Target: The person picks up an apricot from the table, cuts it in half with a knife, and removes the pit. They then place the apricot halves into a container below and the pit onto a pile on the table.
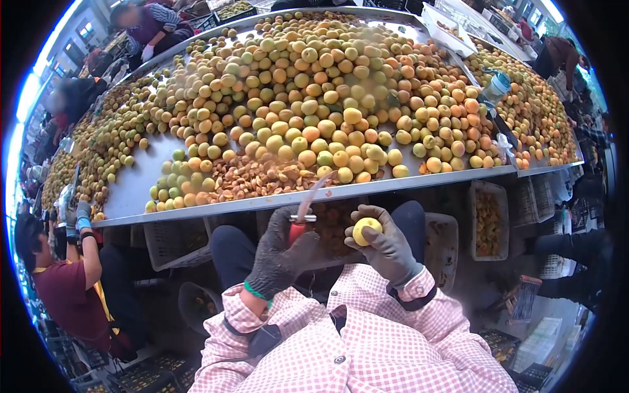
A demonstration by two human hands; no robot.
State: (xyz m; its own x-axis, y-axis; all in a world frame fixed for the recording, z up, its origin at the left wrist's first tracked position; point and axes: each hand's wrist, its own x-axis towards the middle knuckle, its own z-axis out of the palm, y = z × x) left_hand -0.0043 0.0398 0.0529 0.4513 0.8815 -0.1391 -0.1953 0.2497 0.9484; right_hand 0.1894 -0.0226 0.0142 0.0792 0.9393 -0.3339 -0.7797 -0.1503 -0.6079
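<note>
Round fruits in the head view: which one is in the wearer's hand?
The yellow round fruit, held by the grey-gloved right hand just off the metal table's near edge. The other yellow, orange and green fruits nearby lie heaped on the table.

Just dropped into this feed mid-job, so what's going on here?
A person in a checked top sits at a long metal table heaped with yellow-orange fruit. The gloved left hand grips a red-handled tool; the gloved right hand holds one yellow fruit, apart from the tool. Cut pieces lie near the table's front edge. Another person in dark red is at the table's left end.
</note>
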